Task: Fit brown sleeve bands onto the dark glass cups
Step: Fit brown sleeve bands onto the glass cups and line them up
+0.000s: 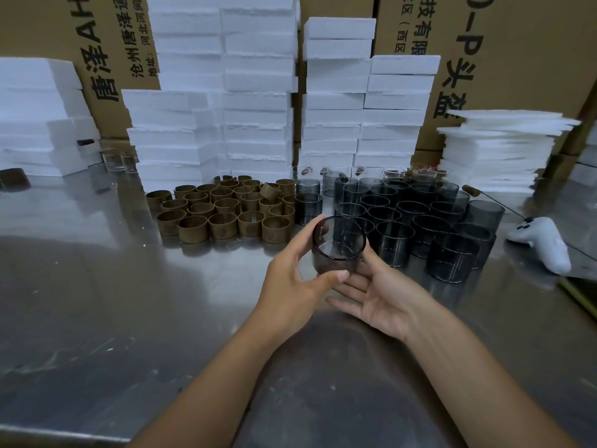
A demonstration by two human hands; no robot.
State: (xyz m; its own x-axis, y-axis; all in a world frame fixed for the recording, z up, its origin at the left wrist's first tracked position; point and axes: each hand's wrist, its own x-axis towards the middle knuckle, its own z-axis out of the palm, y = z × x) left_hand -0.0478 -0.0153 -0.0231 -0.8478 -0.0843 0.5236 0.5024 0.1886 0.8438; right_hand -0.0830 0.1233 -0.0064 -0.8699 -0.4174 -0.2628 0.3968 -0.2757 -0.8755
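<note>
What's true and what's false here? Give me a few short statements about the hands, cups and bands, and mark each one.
1. The left hand and right hand are both on one dark glass cup. True.
2. The brown bands stand right of the dark cups. False: they stand to their left.
3. A white controller lies on the table at the right. True.
4. The foam stacks sit in front of the dark cups. False: they are stacked behind them.

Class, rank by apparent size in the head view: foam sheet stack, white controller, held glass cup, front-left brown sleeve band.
Largest: foam sheet stack
Middle: white controller and held glass cup, too alike to rank; cup nearer
Smallest: front-left sleeve band
</note>
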